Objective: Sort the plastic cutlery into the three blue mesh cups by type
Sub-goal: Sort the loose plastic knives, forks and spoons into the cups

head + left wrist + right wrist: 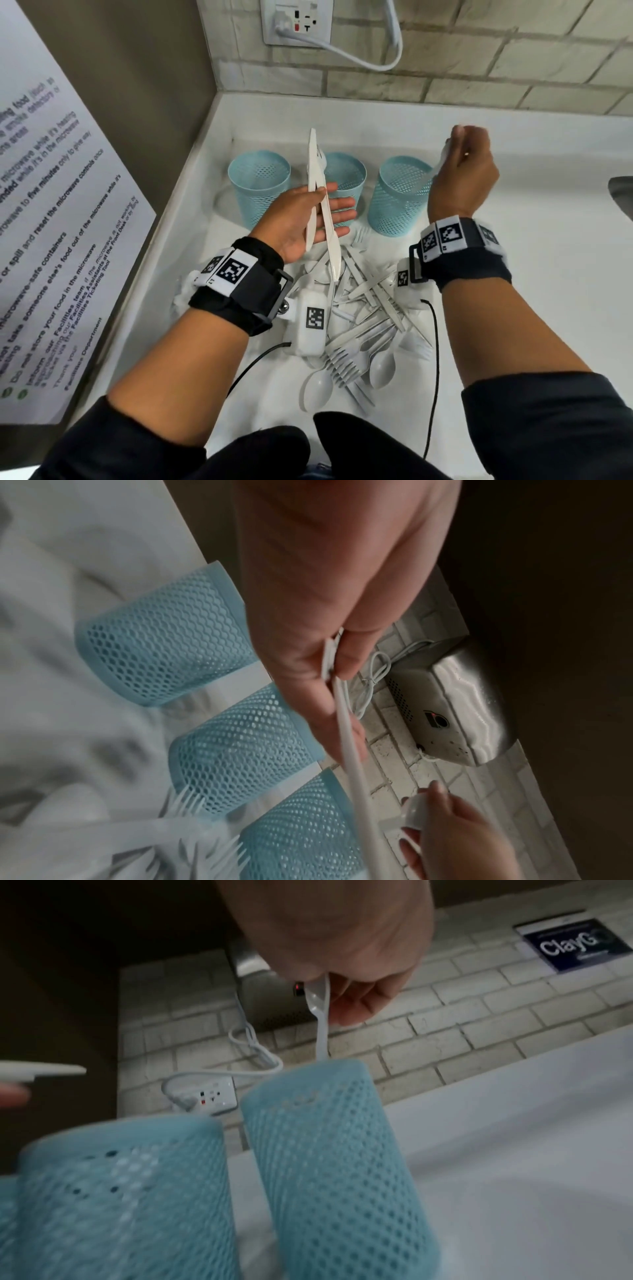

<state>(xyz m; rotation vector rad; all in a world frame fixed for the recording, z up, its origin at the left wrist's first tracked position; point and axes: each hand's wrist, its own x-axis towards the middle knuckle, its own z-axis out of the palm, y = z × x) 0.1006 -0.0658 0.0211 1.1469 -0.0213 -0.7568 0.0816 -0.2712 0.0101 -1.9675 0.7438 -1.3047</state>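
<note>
Spoon [320, 1007] entering right cup [329, 1150].

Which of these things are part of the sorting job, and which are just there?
Job: three blue mesh cups, cutlery pile, knives in left hand, spoon in right hand.
Just there: wall outlet, white cord, microwave notice.

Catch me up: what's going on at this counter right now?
A person is sorting white plastic cutlery into three blue mesh cups. The right hand holds a spoon by its bowl, handle down into the right cup. The left hand holds knives in front of the middle cup. A mixed pile waits on the counter.
</note>
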